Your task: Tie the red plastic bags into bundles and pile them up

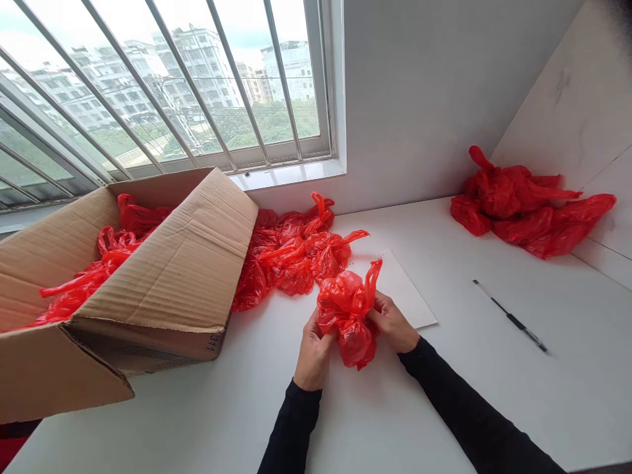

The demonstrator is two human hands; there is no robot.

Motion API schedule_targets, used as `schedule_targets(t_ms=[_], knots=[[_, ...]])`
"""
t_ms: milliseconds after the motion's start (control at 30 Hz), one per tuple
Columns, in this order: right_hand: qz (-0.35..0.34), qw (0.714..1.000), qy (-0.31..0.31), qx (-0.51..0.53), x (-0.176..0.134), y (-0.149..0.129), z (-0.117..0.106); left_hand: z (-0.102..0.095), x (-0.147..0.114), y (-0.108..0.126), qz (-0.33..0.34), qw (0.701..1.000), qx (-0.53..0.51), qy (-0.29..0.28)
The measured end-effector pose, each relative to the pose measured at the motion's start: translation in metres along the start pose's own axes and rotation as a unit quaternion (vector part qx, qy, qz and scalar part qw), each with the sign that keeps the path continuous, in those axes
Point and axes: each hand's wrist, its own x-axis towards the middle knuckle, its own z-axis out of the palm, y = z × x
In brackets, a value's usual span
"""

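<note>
A knotted red plastic bag (353, 309) is held between my two hands above the white table, in the middle of the head view. My left hand (315, 349) grips its left side, with the fingertips hidden behind the plastic. On the other side my right hand (392, 322) has its fingers closed on the bag near the knot. One twisted handle end sticks up at the top right. What the bag contains cannot be made out. Behind it lies a sheet of white paper (412, 299), partly covered by the bag and my right hand.
An open cardboard box (172, 263) with red bags inside stands at left. Several tied red bags (296, 253) lie beside it. A heap of red bags (523, 204) rests in the far right corner. A black pen (516, 320) lies at right. A barred window (197, 85) is behind.
</note>
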Motion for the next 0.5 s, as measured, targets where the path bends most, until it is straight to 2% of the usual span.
schedule_targets(t_ms=[200, 333, 500], knots=[[-0.002, 0.999, -0.038, 0.003, -0.002, 0.000, 0.005, -0.002, 0.000, 0.003, -0.024, 0.999, -0.018, 0.020], [-0.028, 0.999, 0.012, 0.022, 0.000, 0.005, 0.004, -0.001, 0.000, 0.008, -0.043, 0.999, -0.014, 0.002], [-0.041, 0.995, 0.080, 0.043, 0.002, 0.011, -0.001, 0.003, 0.001, 0.014, -0.080, 0.994, -0.002, -0.071]])
